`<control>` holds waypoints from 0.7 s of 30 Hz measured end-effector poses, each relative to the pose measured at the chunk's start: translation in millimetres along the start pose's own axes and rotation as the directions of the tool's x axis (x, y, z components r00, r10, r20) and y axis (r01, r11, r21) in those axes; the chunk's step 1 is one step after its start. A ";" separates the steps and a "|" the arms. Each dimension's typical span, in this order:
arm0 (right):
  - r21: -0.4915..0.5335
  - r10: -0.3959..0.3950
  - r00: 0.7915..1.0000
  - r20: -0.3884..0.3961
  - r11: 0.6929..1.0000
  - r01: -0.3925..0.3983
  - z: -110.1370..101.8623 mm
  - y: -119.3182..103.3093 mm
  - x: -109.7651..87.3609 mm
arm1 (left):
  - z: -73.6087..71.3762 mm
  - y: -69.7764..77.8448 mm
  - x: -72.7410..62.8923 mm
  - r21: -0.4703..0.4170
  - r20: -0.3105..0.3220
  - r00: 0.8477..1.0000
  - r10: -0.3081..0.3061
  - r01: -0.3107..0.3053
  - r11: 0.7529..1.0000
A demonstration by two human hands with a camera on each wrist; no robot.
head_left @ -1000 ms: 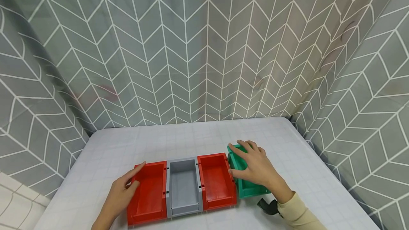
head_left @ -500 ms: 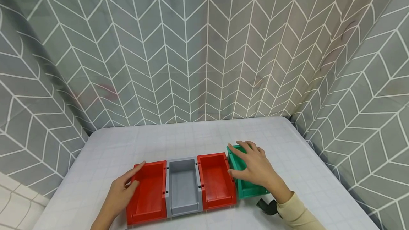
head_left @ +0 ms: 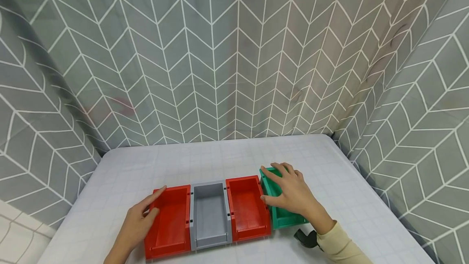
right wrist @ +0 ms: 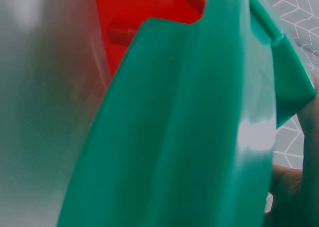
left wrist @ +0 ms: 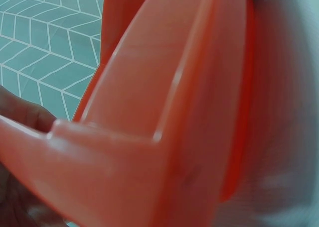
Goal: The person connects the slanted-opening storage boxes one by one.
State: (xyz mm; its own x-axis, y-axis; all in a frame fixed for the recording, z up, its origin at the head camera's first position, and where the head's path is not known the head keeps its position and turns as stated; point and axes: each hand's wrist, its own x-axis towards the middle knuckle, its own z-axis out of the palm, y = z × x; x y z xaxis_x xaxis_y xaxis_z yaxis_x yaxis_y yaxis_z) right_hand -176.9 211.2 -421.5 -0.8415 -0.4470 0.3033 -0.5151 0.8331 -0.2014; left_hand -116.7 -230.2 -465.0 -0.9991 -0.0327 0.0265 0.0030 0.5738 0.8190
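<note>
My left hand lies against the left wall of a red plastic bin, index finger straight along to its far corner and thumb reaching over the rim. Its other fingers are hidden. My right hand is spread over a green bin, fingertips at the far rim and thumb at the left rim. Between these bins stand a grey bin and a second red bin. The wrist views show close parts of the red bin and the green bin.
The row stands on a white-covered table; the green bin sits slightly askew at its right end. A curved black object is beside the right sleeve. A grey patterned curtain encloses the back and sides.
</note>
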 end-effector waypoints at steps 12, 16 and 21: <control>-0.004 0.001 1.000 0.008 1.000 -0.001 0.7 0.5 0.0 | 0.9 -2.7 -0.3 0.002 -0.001 1.000 -0.008 0.008 1.000; -0.001 -0.001 1.000 0.009 1.000 0.001 2.1 0.3 -0.5 | 1.2 -2.2 0.2 0.005 0.000 1.000 -0.004 0.004 1.000; -0.002 0.001 1.000 0.012 1.000 -0.001 4.5 0.4 -0.6 | 0.5 -0.4 -0.7 0.000 -0.008 1.000 0.008 -0.008 1.000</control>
State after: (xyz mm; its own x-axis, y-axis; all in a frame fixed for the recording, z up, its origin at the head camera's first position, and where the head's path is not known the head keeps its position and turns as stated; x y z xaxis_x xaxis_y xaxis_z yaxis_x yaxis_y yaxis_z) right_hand -177.4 210.4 -426.0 -0.8438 -0.4503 0.2918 -0.5142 0.8340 -0.1998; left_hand -116.0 -230.0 -465.6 -0.9987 -0.0348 0.0377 0.0109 0.5736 0.8190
